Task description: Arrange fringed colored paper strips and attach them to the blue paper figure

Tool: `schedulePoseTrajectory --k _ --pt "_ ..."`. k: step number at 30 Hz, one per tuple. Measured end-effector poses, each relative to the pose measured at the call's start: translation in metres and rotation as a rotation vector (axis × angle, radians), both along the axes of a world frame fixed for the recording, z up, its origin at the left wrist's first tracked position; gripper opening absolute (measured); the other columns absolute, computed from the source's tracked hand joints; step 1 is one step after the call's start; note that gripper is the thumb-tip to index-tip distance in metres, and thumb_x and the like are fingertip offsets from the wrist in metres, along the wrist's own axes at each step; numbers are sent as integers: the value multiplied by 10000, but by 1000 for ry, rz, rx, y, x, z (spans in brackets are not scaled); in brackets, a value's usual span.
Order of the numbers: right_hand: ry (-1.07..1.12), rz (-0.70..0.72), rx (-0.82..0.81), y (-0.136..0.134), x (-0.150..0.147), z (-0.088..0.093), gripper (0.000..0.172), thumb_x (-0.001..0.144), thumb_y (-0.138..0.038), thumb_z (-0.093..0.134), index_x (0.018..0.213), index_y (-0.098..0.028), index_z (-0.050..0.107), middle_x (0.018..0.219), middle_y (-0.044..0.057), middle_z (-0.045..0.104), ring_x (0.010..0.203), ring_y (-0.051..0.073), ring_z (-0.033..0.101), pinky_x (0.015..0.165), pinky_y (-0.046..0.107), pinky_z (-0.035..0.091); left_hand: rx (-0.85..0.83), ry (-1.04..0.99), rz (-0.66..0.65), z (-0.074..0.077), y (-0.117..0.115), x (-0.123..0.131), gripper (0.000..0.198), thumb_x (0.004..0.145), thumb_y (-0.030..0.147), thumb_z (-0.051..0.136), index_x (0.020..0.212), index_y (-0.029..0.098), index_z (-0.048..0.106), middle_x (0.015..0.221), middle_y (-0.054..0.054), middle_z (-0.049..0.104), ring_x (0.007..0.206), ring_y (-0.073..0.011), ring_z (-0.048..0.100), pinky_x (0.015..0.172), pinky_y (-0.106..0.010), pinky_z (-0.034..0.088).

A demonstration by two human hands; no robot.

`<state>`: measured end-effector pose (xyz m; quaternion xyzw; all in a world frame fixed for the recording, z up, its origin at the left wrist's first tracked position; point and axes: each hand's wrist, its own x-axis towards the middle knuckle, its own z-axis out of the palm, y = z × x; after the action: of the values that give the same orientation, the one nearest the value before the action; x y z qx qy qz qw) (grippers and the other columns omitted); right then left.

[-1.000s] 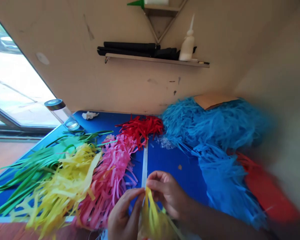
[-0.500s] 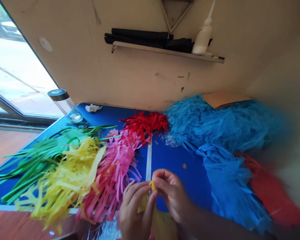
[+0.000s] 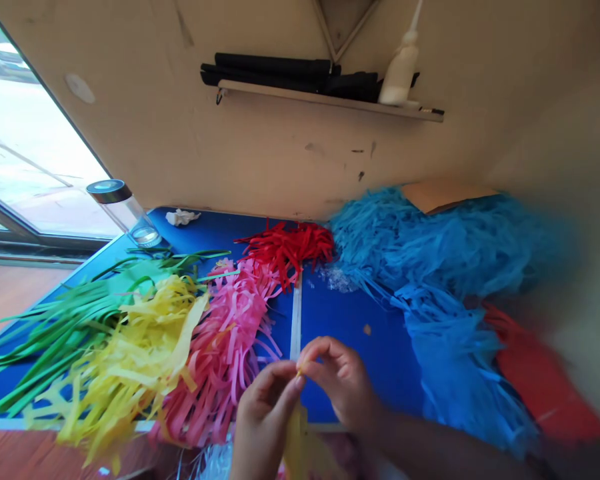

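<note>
A yellow paper strip [image 3: 296,427] hangs below my two hands, its top end twisted thin. My left hand [image 3: 265,413] pinches that end between thumb and forefinger. From the right, my right hand [image 3: 337,377] pinches the same twisted tip, fingertips touching those of the left. Left of my hands lies a pile of pink paper strips [image 3: 230,333] on the blue table [image 3: 360,373]. Beside it are fringed yellow strips [image 3: 145,340] and green strips [image 3: 75,320]. The lower part of the held strip is blurred.
Red strips [image 3: 290,247] lie at the back middle. A large heap of blue strips [image 3: 420,247] with a brown sheet [image 3: 445,195] on it fills the right, near red paper [image 3: 535,380]. A clear bottle [image 3: 130,213] stands back left. A wall shelf [image 3: 325,100] holds a white squeeze bottle [image 3: 401,70].
My fingertips have drawn closer together around the yellow tip, which now shows less above them. The left fingers have curled in more. The view has shifted slightly.
</note>
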<state>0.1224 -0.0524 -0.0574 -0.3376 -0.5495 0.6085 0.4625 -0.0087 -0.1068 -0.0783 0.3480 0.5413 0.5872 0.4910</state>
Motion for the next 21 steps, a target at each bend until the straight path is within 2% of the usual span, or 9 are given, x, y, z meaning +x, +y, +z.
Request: schedulePoseTrajectory --k 3,4,6,9,11,14,16,18,21 --pt "-399 -61 153 48 1 -12 189 904 -339 589 835 -176 655 833 40 688 760 169 628 719 280 497 -38 -215 -43 4 2 -9 329 661 438 826 748 171 655 784 -21 683 695 -155 669 605 -231 528" --pt "-609 -147 192 69 2 -18 175 914 -312 561 864 -173 656 832 37 688 747 164 630 712 273 501 -43 -308 -44 6 2 -10 335 672 440 822 741 178 624 781 -9 675 662 -143 662 581 -228 519" --pt "-771 -232 222 112 2 -30 107 869 -178 579 933 -153 661 946 70 685 818 171 632 804 293 493 -64 -452 -73 9 0 -9 353 717 456 789 743 193 554 680 36 626 482 -83 568 460 -190 445" --pt "-911 -245 250 157 -1 -45 177 800 -110 652 975 -132 665 1081 125 653 921 205 627 895 330 463 -106 -421 -98 9 -2 -2 412 749 520 746 730 199 488 511 105 443 370 -23 333 388 -141 285" --pt "-995 -246 245 172 -5 -49 169 799 -94 660 968 -106 663 1095 172 641 1010 254 613 922 362 446 -131 -323 -68 7 -2 0 443 741 576 728 743 194 503 518 105 401 430 -33 330 430 -138 293" --pt "-1072 -221 217 176 -9 -45 125 822 -19 579 898 -74 662 1061 229 644 1065 306 603 930 395 433 -157 -176 -91 2 3 -3 469 733 638 691 770 193 547 534 99 374 469 -50 315 451 -150 294" --pt "-1079 -182 197 168 -4 -37 151 824 14 542 839 -78 660 1024 231 657 1040 306 622 909 386 444 -136 -50 -125 0 8 -8 482 716 655 690 753 189 577 541 86 393 485 -62 336 456 -160 306" --pt "-1051 -124 179 149 6 -26 160 832 9 540 814 -99 657 975 183 675 946 260 662 856 339 473 -105 79 -164 0 11 -12 479 714 649 690 733 176 616 556 60 458 505 -77 398 476 -175 347" --pt "-923 13 159 95 26 -11 123 852 -59 572 858 -150 654 904 57 681 731 145 683 708 230 509 -61 226 -212 1 12 -10 452 748 613 670 757 161 681 598 11 570 531 -103 488 504 -194 405"
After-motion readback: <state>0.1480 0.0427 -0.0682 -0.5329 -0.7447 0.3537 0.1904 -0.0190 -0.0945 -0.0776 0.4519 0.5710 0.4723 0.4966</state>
